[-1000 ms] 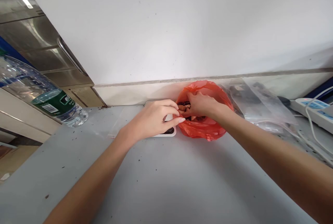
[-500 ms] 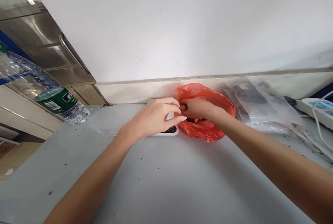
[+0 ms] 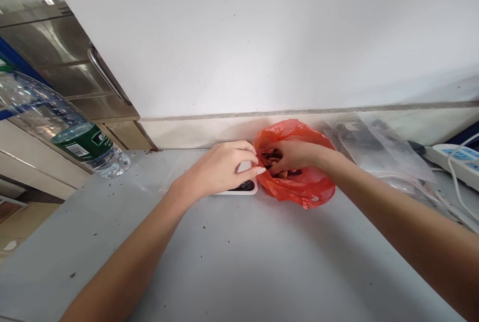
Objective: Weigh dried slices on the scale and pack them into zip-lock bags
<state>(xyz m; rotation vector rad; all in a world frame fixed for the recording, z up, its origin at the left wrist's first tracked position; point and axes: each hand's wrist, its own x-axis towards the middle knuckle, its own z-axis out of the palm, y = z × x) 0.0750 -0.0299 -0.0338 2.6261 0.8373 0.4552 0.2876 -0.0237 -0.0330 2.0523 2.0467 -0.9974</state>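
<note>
My left hand [image 3: 228,167] bends over a white kitchen scale [image 3: 251,190] with a dark button panel, hiding much of it. Its curled fingers and thumb meet the left rim of a red plastic bag [image 3: 295,195] and appear to hold it. The bag stands with its mouth spread wide. Inside are brown and dark dried pieces [image 3: 286,173], too jumbled to name. My right hand [image 3: 290,155] reaches into the bag, thumb and fingers spread apart over the pieces; some fingertips are hidden.
A part-filled water bottle [image 3: 88,145] with a green label stands on the left. Clear plastic bags [image 3: 385,152] lie right of the red bag, by a white power strip [image 3: 456,160] and cable. Behind the grey tabletop [image 3: 239,267] rises a white wall. Dark crumbs dot the surface.
My right hand has moved away from my left fingertips, where an orange-brown piece showed, and spread over the pieces. The red bag has shifted slightly; my left hand stays nearly in place.
</note>
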